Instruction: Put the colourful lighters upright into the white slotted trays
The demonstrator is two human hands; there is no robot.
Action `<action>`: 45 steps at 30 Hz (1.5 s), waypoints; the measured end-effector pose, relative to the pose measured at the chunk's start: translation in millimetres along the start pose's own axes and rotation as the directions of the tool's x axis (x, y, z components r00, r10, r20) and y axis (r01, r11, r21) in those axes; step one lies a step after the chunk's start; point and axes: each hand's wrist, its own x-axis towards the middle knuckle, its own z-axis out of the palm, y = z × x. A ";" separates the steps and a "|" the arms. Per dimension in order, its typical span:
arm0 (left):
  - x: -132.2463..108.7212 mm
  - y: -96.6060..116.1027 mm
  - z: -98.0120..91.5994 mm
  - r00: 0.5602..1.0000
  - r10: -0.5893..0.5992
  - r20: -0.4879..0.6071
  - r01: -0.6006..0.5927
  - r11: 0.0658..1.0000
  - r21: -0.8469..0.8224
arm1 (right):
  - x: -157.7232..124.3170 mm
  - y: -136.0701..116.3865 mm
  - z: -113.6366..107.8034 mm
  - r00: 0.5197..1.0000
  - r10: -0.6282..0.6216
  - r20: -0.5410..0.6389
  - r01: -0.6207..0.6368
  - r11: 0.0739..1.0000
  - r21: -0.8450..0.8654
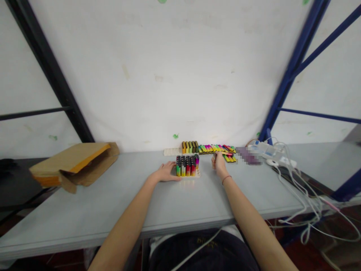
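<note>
A white painted wall (175,75), scuffed and flecked with green, rises behind a smooth, matte grey tabletop (126,210) with a straight, layered front edge. A blue metal frame of square-edged bars (290,75) slants at the right, and a black metal frame (50,64) slants at the left. Near the latter lies a creased brown cardboard box (76,160), its torn flaps gaping towards the right. Smooth white cables (303,190) loop loosely over the table's right end. The left hand (166,172) rests on the table with thumb and fingers apart, around the left end of a pale, holed tray (197,174), which it touches; the thumb lies along the front edge. In this tray stand glossy, multicoloured lighters with dark tops (188,169), long axes upright and tops pointing up, to the right of the left fingers. The right hand (219,162) is raised near the back, its fingers curled together and clamped on a slim red-and-gold lighter (229,154). This lighter projects to the right from the top of the fist, its long axis running left to right, nearly level; which end is its head is too small to tell. Beyond, against the wall, stand yellow-to-dark lighters with gold-toned tops (189,147), beside a row of shiny, multicoloured lighters lying flat (208,148), ends towards the front.
</note>
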 end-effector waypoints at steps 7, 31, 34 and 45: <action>1.2 -0.9 1.3 1.000 -0.010 0.008 0.010 1.000 -0.004 | -6.3 -6.3 6.1 0.999 0.028 -0.021 -0.025 0.990 0.136; 1.7 -6.3 -3.7 0.999 -0.026 0.029 0.026 0.999 -0.024 | -7.8 3.3 13.5 0.967 -0.102 0.234 0.087 0.993 0.075; -1.8 -8.6 -7.5 0.996 -0.068 0.050 0.070 0.997 -0.022 | -9.5 3.1 9.1 0.934 -0.175 0.312 0.209 0.975 -0.081; -6.0 -9.9 -10.4 0.996 -0.064 0.061 0.064 0.998 0.006 | -18.6 2.1 17.2 0.823 -0.215 0.526 0.361 0.913 -0.191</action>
